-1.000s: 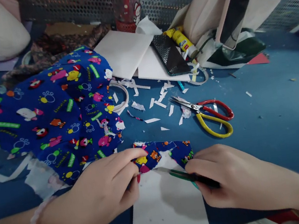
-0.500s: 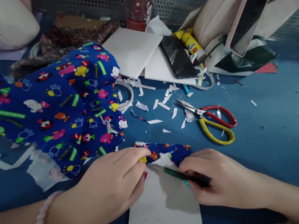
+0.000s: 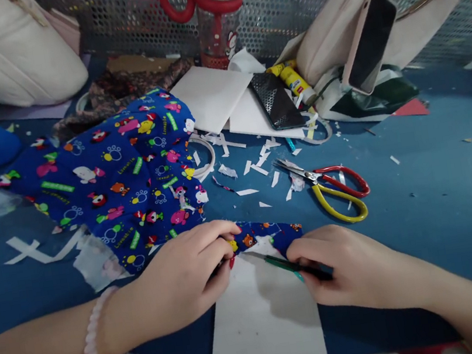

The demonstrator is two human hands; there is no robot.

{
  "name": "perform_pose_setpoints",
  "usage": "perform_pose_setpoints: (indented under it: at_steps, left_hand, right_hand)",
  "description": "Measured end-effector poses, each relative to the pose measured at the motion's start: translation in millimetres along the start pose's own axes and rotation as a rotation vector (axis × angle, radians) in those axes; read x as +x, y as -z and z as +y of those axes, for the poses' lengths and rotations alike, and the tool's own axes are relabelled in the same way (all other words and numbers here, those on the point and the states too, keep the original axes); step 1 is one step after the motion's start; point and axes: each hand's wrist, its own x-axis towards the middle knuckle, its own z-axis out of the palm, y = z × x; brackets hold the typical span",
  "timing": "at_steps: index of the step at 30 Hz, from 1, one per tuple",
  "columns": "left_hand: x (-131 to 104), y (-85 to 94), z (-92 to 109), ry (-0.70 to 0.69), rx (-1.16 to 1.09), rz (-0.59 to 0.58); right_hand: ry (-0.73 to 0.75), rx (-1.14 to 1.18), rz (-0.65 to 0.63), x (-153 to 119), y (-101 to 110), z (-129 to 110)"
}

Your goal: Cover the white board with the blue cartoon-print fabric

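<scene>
My left hand (image 3: 193, 275), with red nails and a pale bead bracelet at the wrist, pinches the edge of a blue cartoon-print fabric strip (image 3: 282, 230) at the top of a white board (image 3: 267, 326). My right hand (image 3: 342, 264) is closed round a craft knife (image 3: 282, 263) with a black and green handle. Its thin metal tip points left, close to my left fingertips, where fabric and board meet. Torn white shows along the strip's lower edge. My left fingers hide part of the strip. A larger piece of the same fabric (image 3: 124, 176) lies beyond my left hand.
Scissors with red and yellow handles (image 3: 340, 191) lie open on the blue table (image 3: 449, 239). Behind are paper scraps (image 3: 260, 161), a tape roll (image 3: 210, 151), white boards (image 3: 210, 98), a dark phone (image 3: 278, 100), a glue stick (image 3: 296, 82), a propped phone (image 3: 369, 42) and a cup (image 3: 217, 20).
The camera view has shifted, so more of the cup and the board's bottom edge show. Both hands keep their holds, and the knife tip stays near the left fingers.
</scene>
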Motion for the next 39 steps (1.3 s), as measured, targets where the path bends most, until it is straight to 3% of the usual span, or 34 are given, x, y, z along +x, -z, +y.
perform_pose_setpoints:
  at_steps: [8,12,17,20,25,27,29,33,36,39]
  left_hand:
    - [2.1,7.2,-5.7,-0.069,0.048,-0.056]
    - [0.6,13.1,-15.0,-0.183,0.116,-0.077]
    - [4.0,23.7,-23.2,-0.271,0.138,-0.127]
    - [8.8,30.2,-23.9,-0.271,0.124,-0.172]
    - [13.0,36.2,-24.2,-0.240,0.068,-0.240]
    - [12.9,36.3,-25.2,-0.240,0.060,-0.247]
    - [12.8,35.9,-26.3,-0.243,0.053,-0.247]
    - [13.6,37.5,-27.4,-0.224,0.014,-0.265]
    - [13.6,41.4,-27.7,-0.218,-0.018,-0.288]
    - [12.0,43.2,-28.7,-0.236,-0.005,-0.276]
  right_hand:
    - [0.067,-0.099,0.085,-7.5,23.1,23.5]
    - [-0.035,-0.236,0.121,-10.4,35.4,41.5]
    - [-0.188,-0.356,-0.023,-7.1,35.5,43.8]
    - [-0.205,-0.380,-0.046,-5.3,34.5,42.9]
    - [-0.350,-0.519,0.125,-15.6,46.8,64.6]
    - [-0.351,-0.544,0.098,-20.8,51.7,76.0]
    - [-0.447,-0.487,0.008,-22.4,53.8,82.5]
    - [-0.573,-0.471,-0.066,-14.7,51.8,77.6]
    - [-0.600,-0.527,-0.060,-8.3,49.8,71.8]
    - [-0.626,-0.622,0.023,-7.0,50.0,76.4]
